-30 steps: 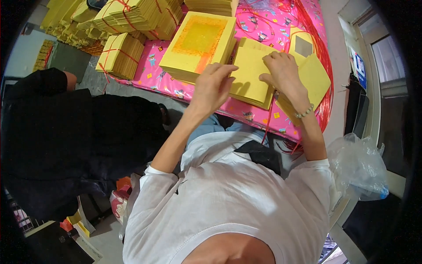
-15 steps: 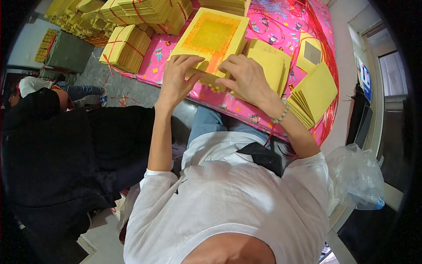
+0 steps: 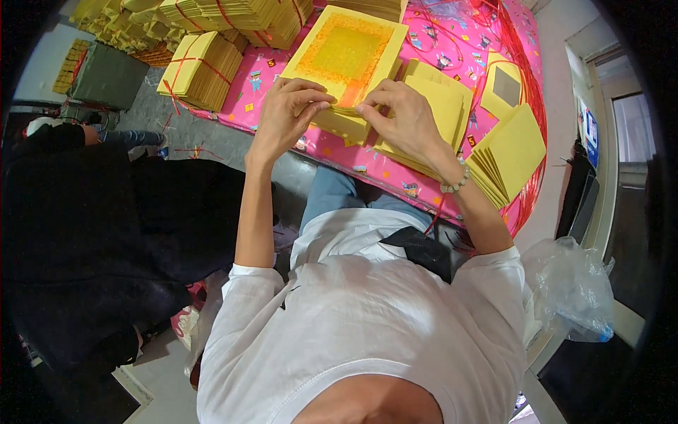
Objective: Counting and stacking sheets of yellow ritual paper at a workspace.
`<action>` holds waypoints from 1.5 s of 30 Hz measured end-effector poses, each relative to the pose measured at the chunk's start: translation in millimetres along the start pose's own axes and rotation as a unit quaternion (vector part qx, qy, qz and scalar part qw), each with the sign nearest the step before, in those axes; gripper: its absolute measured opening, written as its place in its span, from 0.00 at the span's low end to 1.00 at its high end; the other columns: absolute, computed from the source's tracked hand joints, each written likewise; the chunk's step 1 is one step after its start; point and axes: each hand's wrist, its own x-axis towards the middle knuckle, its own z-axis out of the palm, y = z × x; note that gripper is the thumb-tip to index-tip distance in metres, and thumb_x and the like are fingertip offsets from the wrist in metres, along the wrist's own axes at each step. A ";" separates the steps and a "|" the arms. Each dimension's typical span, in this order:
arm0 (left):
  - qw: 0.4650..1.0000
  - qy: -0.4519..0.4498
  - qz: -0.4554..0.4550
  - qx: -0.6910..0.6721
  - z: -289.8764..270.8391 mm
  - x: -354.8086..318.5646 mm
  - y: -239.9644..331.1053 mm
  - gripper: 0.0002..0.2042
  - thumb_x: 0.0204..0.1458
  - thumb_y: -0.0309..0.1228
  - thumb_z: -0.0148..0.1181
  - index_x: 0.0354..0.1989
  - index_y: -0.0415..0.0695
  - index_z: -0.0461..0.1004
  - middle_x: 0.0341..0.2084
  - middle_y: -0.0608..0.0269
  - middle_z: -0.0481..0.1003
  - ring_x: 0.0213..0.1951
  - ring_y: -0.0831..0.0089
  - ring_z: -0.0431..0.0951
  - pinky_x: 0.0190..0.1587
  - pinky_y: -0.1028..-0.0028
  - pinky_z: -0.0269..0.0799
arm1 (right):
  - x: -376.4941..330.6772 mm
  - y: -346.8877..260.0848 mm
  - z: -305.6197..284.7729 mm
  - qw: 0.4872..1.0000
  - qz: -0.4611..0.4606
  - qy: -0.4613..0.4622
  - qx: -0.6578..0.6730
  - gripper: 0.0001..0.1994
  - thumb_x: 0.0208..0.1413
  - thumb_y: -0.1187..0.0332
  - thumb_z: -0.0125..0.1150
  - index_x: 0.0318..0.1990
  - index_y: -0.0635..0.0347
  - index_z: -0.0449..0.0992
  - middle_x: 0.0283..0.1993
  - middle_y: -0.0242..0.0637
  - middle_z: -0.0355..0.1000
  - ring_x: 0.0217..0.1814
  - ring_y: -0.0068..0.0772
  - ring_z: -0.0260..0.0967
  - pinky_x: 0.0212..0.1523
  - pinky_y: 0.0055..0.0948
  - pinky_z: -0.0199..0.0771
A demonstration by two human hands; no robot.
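stack's (image 3: pixel 346 53) near edge touches left fingers (image 3: pixel 311 93), right fingers (image 3: pixel 380 97).

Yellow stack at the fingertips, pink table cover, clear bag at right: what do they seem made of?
Yellow stack: probably matte paper, since thin layers show along the front edge.
Pink table cover: likely plastic sheeting, judging by its glossy highlights; coated cloth is possible.
Clear bag: almost certainly thin plastic film, see-through, crinkled and shiny.

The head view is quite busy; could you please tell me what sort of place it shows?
Probably a small paper-packing workroom: an orange-patterned yellow stack, red-tied yellow bundles and loose red strands lie on one pink-covered table.
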 end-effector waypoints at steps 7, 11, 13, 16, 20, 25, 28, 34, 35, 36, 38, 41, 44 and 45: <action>1.000 -0.012 -0.009 -0.004 -0.7 1.2 -1.8 0.07 0.48 0.32 0.62 0.34 0.48 0.81 0.34 0.64 0.77 0.42 0.62 0.70 0.47 0.65 0.66 | 0.8 3.2 3.2 0.999 0.015 0.005 0.033 0.13 0.50 0.60 0.60 0.25 0.62 0.79 0.28 0.44 0.71 0.35 0.46 0.70 0.38 0.40 0.69; 1.000 -0.003 0.015 0.006 -2.1 1.0 -0.6 0.08 0.47 0.33 0.63 0.35 0.46 0.80 0.34 0.63 0.76 0.42 0.61 0.70 0.47 0.65 0.66 | 0.1 0.8 4.6 0.999 -0.012 0.035 0.000 0.12 0.52 0.62 0.59 0.27 0.61 0.77 0.26 0.43 0.70 0.31 0.46 0.71 0.33 0.41 0.70; 1.000 -0.008 0.016 0.005 -4.1 1.7 3.2 0.09 0.47 0.33 0.64 0.35 0.46 0.80 0.34 0.62 0.76 0.42 0.61 0.70 0.47 0.64 0.66 | -1.7 -2.5 5.7 0.998 -0.030 0.050 -0.014 0.10 0.54 0.62 0.58 0.29 0.61 0.76 0.26 0.42 0.70 0.30 0.46 0.71 0.31 0.40 0.70; 1.000 -0.015 0.020 0.009 -4.9 5.2 5.9 0.09 0.46 0.33 0.64 0.35 0.45 0.80 0.33 0.61 0.76 0.42 0.60 0.70 0.46 0.64 0.66 | -1.9 -2.2 6.0 0.995 -0.051 0.074 -0.037 0.09 0.55 0.63 0.57 0.31 0.59 0.74 0.26 0.41 0.71 0.28 0.45 0.71 0.28 0.39 0.70; 0.999 -0.029 0.011 0.018 -4.9 11.5 4.1 0.08 0.47 0.31 0.64 0.34 0.44 0.79 0.29 0.60 0.74 0.39 0.61 0.70 0.43 0.65 0.66 | 0.1 -2.6 5.9 0.995 -0.046 0.086 -0.037 0.10 0.55 0.62 0.57 0.31 0.60 0.73 0.27 0.40 0.71 0.28 0.46 0.72 0.28 0.40 0.70; 1.000 -0.024 -0.002 -0.012 -2.2 14.2 -4.6 0.07 0.48 0.30 0.62 0.33 0.41 0.78 0.27 0.59 0.73 0.35 0.60 0.71 0.39 0.66 0.68 | -2.9 -15.2 3.9 0.985 -0.060 0.160 -0.016 0.08 0.53 0.64 0.59 0.33 0.60 0.74 0.30 0.40 0.72 0.31 0.44 0.72 0.30 0.37 0.71; 0.997 -0.038 -0.038 -0.053 -3.0 15.9 1.5 0.06 0.49 0.29 0.61 0.34 0.41 0.78 0.28 0.58 0.73 0.34 0.59 0.71 0.39 0.66 0.69 | -3.8 -6.0 2.5 0.986 -0.065 0.140 -0.057 0.08 0.52 0.66 0.61 0.36 0.59 0.76 0.32 0.39 0.73 0.33 0.42 0.73 0.32 0.33 0.72; 0.998 0.011 0.060 0.013 4.1 19.0 -1.4 0.09 0.50 0.24 0.57 0.40 0.42 0.76 0.31 0.57 0.74 0.37 0.58 0.72 0.41 0.66 0.69 | 0.8 -4.4 1.1 0.989 -0.051 0.131 -0.046 0.09 0.51 0.68 0.61 0.39 0.59 0.76 0.33 0.38 0.73 0.35 0.39 0.73 0.34 0.31 0.72; 0.994 0.025 0.100 0.028 5.3 21.9 -2.9 0.11 0.50 0.22 0.56 0.42 0.43 0.76 0.32 0.57 0.75 0.37 0.58 0.73 0.42 0.66 0.69 | 2.2 -3.9 1.7 0.988 -0.056 0.142 -0.033 0.10 0.51 0.68 0.61 0.40 0.59 0.76 0.35 0.38 0.73 0.36 0.38 0.73 0.34 0.31 0.72; 0.994 0.027 0.104 0.030 5.7 22.7 -4.2 0.11 0.50 0.22 0.56 0.42 0.43 0.76 0.32 0.57 0.75 0.37 0.58 0.73 0.42 0.66 0.69 | 3.3 -5.3 2.4 0.987 -0.057 0.146 -0.034 0.10 0.51 0.68 0.61 0.40 0.59 0.76 0.35 0.38 0.73 0.36 0.38 0.73 0.34 0.31 0.72; 0.994 0.069 0.078 0.019 4.5 23.8 -1.9 0.12 0.50 0.19 0.54 0.42 0.43 0.76 0.34 0.57 0.76 0.39 0.59 0.73 0.43 0.65 0.69 | 4.3 -8.4 2.9 0.974 -0.003 0.222 0.051 0.16 0.51 0.63 0.63 0.45 0.60 0.72 0.41 0.43 0.71 0.43 0.42 0.72 0.40 0.35 0.73; 0.986 0.156 0.064 -0.011 -6.0 26.9 8.3 0.11 0.51 0.19 0.53 0.42 0.42 0.75 0.34 0.56 0.76 0.39 0.58 0.73 0.43 0.66 0.69 | 3.9 -1.0 -2.2 0.951 0.093 0.219 0.198 0.32 0.47 0.59 0.68 0.57 0.63 0.62 0.55 0.49 0.65 0.56 0.45 0.66 0.49 0.38 0.72; 0.977 0.169 0.010 -0.130 -15.2 22.6 26.3 0.10 0.53 0.20 0.52 0.43 0.41 0.75 0.33 0.56 0.76 0.38 0.62 0.75 0.42 0.70 0.69 | 4.3 13.2 -6.1 0.934 0.079 0.180 0.298 0.45 0.43 0.56 0.73 0.64 0.67 0.51 0.64 0.55 0.55 0.65 0.50 0.57 0.56 0.45 0.66; 0.969 0.140 -0.019 -0.200 -15.8 19.1 27.8 0.09 0.57 0.22 0.51 0.45 0.38 0.73 0.35 0.60 0.76 0.39 0.71 0.75 0.43 0.75 0.68 | 3.7 11.2 -13.7 0.932 0.088 0.145 0.320 0.52 0.40 0.57 0.75 0.66 0.67 0.45 0.66 0.58 0.51 0.69 0.55 0.49 0.61 0.48 0.60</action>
